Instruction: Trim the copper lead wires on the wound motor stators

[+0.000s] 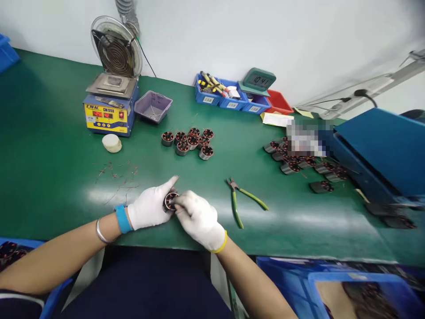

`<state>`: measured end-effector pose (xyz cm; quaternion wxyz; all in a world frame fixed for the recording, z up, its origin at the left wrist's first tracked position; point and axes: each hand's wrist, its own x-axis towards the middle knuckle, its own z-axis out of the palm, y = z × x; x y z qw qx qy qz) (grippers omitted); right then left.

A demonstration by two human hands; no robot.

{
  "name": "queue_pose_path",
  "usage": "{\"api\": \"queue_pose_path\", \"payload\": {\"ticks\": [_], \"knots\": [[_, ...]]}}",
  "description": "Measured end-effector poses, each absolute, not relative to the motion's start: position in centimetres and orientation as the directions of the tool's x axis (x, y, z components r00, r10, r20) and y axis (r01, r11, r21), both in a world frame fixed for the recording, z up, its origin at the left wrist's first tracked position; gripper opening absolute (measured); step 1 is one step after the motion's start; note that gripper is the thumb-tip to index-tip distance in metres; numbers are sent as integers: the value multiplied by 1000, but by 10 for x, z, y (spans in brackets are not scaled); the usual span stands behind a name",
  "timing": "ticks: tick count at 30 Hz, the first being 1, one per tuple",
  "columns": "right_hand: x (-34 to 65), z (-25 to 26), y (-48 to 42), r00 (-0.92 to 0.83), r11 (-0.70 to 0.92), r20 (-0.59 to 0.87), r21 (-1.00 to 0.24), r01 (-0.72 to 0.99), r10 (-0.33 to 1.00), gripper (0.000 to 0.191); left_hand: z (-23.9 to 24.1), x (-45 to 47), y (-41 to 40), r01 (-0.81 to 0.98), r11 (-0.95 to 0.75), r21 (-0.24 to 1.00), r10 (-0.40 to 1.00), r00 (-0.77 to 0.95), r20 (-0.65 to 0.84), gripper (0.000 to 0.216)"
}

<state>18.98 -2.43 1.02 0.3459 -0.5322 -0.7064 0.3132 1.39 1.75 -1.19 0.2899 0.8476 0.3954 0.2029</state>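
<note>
My left hand [151,206], in a white glove with a blue wristband, is wrapped round a small motor stator [167,203], its thumb stretched out. The stator is a metal ring with copper windings, its open face turned up and to the right. The fingers of my right hand [199,219], also gloved in white, are pinched together at the stator's open face. What lies between those fingertips is hidden. Green-handled cutting pliers [235,188] lie to the right with their handles apart. Beyond my hands, several similar stators [192,141] stand in a group.
Loose copper wire bits [114,176] and a round white pad [112,143] lie to the left. Behind stand a blue-yellow solder pot [106,119], a purple tray [153,106] and blue tool bins [207,98]. More stators [290,167] and a blue machine [381,150] are right.
</note>
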Motion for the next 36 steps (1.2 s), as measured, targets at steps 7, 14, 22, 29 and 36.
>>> {"api": "queue_pose_path", "payload": {"ticks": [7, 14, 22, 29, 36], "knots": [[201, -10, -28, 41, 104, 128, -921, 376, 991, 22, -10, 11, 18, 541, -523, 658, 784, 609, 122, 89], [174, 10, -34, -245, 386, 324, -509, 770, 914, 58, -11, 10, 17, 566, -461, 684, 818, 570, 80, 89], [191, -3, -19, 181, -81, -95, -993, -86, 979, 54, -13, 10, 19, 548, -532, 646, 782, 610, 127, 86], [214, -1, -34, 264, 18, 213, -808, 589, 941, 44, -6, 9, 16, 639, -487, 595, 823, 564, 68, 99], [196, 11, -63, -336, 488, 375, -461, 741, 864, 32, 17, -15, 11, 420, -687, 593, 684, 649, 333, 105]]}}
